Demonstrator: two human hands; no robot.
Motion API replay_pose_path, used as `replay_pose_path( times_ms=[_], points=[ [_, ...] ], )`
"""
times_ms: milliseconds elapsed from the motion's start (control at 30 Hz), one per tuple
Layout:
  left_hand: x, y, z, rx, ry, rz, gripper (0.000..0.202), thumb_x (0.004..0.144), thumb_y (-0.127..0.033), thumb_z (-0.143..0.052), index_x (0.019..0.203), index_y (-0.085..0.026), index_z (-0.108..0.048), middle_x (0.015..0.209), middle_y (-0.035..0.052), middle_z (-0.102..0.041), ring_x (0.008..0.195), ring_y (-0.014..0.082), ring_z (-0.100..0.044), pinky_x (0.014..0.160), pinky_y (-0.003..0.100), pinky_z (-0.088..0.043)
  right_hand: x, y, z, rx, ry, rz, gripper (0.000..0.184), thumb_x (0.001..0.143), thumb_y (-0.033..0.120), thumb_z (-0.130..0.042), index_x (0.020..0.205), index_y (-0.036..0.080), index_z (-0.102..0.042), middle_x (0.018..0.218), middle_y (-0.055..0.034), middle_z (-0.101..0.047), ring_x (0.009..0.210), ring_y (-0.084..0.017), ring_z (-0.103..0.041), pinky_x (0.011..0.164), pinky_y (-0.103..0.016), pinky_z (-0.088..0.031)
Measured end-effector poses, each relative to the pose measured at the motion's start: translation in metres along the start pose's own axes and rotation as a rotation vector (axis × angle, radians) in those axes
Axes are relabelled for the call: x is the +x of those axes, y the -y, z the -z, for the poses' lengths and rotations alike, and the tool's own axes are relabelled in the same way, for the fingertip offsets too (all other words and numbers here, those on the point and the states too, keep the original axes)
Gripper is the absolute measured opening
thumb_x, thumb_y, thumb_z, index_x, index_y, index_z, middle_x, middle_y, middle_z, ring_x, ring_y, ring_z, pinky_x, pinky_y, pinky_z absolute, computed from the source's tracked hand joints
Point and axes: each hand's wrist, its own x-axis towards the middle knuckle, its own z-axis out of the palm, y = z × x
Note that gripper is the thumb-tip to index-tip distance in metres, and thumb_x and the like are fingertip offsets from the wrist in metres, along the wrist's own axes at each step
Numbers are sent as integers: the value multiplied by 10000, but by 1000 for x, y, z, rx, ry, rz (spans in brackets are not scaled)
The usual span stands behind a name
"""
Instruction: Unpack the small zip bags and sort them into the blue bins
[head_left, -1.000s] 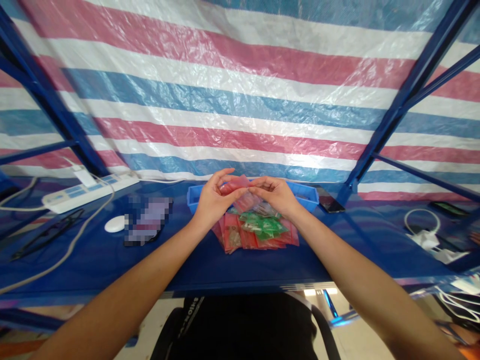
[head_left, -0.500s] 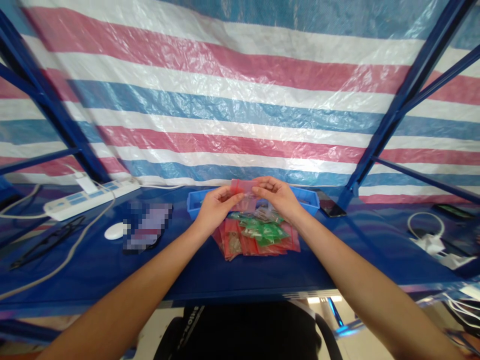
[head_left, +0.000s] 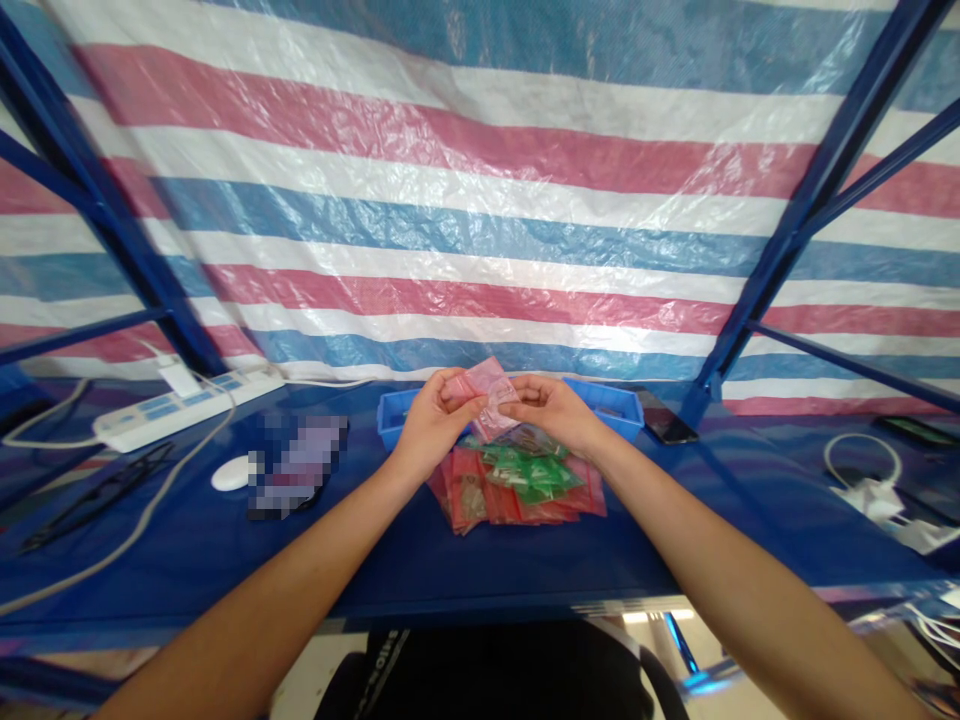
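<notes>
A small clear pinkish-red plastic bag point(head_left: 491, 385) is pinched between both hands above the pile. My left hand point(head_left: 437, 415) grips its left side with thumb and fingers. On its right side, my right hand point(head_left: 551, 408) closes thumb against fingers. What the bag contains is too small to make out. Below lie several red bags point(head_left: 517, 505) spread in a fan, with green bags point(head_left: 536, 472) on top of them. A blue tray point(head_left: 619, 405) stands just behind, partly hidden by my hands.
A white power strip point(head_left: 187, 405), a white oval object point(head_left: 234, 473), dark glasses point(head_left: 97, 500) and a pixelated item point(head_left: 300, 465) lie on the left. A black phone point(head_left: 666, 415) is right of the tray. Farther right sits a white charger with cable point(head_left: 870, 495). Striped sheeting point(head_left: 480, 220) hangs behind.
The small bag has been turned from upright to tilted between my fingers. My right hand has closed lower on it. The whole view has shifted slightly.
</notes>
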Motion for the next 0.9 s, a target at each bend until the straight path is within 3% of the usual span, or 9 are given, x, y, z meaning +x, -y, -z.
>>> replay_pose_path(
  times_ms=[200, 400, 533, 700, 800, 900],
  points=[
    [0, 3, 3, 19, 29, 51, 688, 800, -406, -899, 1357, -208, -548, 963, 5, -736, 804, 189, -763, 819, 359, -624, 10, -6, 19, 81, -305, -5, 520, 760, 535, -863, 1141, 257, -645, 964, -15, -752, 809, -198, -713, 739, -344, -640],
    [0, 5, 4, 118, 57, 48, 574, 846, -430, -858, 1313, -211, -605, 971, 14, -731, 807, 177, -754, 718, 286, -582, 21, -26, 39, -56, -424, 20, 603, 805, 509, -765, 1309, 288, -518, 1008, 1, -668, 742, -183, -679, 629, -391, -675],
    [0, 4, 4, 156, 73, 19, 546, 856, -463, -847, 1291, -210, -636, 964, 22, -737, 795, 175, -744, 705, 280, -571, 27, -31, 46, -149, -444, 38, 658, 779, 434, -776, 1348, 259, -498, 1048, -21, -659, 720, -179, -689, 627, -369, -663],
    [-5, 1, 0, 290, 151, -10, 442, 912, -469, -787, 1249, -208, -671, 958, 39, -738, 800, 185, -734, 715, 295, -567, 32, -32, 50, -330, -369, 89, 711, 786, 322, -777, 1438, 244, -504, 1013, -28, -696, 635, -170, -659, 592, -344, -600],
    [-10, -2, -3, 442, 200, -73, 366, 955, -442, -735, 1242, -221, -689, 978, 49, -750, 818, 195, -733, 747, 313, -573, 36, -33, 50, -490, -362, 144, 621, 792, 268, -789, 1385, 248, -606, 1004, -45, -726, 696, -190, -662, 711, -381, -611],
    [-12, -5, -5, 587, 244, -142, 304, 982, -409, -689, 1231, -237, -716, 975, 48, -763, 825, 202, -725, 751, 317, -570, 40, -32, 48, -710, -336, 166, 414, 827, 234, -770, 1237, 211, -721, 1074, -85, -742, 827, -220, -691, 884, -433, -602]
  ],
)
